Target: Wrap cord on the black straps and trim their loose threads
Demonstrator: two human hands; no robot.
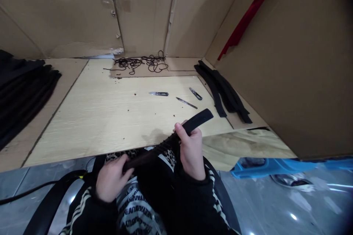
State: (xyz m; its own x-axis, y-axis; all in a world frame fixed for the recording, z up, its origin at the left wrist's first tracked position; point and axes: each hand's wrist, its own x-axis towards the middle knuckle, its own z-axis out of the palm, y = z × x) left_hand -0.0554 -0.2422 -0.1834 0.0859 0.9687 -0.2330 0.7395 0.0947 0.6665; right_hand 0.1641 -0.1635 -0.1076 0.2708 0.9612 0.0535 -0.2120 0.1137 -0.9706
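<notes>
A long black strap (pixel 197 119) stretches between both hands, over my lap and the front edge of the wooden board (pixel 110 117). My left hand (pixel 111 180) is closed round its lower end near my knee. My right hand (pixel 191 150) is closed round the strap higher up, with the thumb on top; the free end sticks out past it towards the right. On the board beyond lie a thread snip (pixel 159 93), a thin metal tool (pixel 186 102) and a second snip (pixel 195 93).
A pile of black straps (pixel 224 93) lies at the board's right edge. Stacked black pieces (pixel 22 88) sit at the left. Tangled black thread (pixel 139 62) lies at the back. Cardboard walls enclose the space. A blue object (pixel 264 165) sits on the floor, lower right.
</notes>
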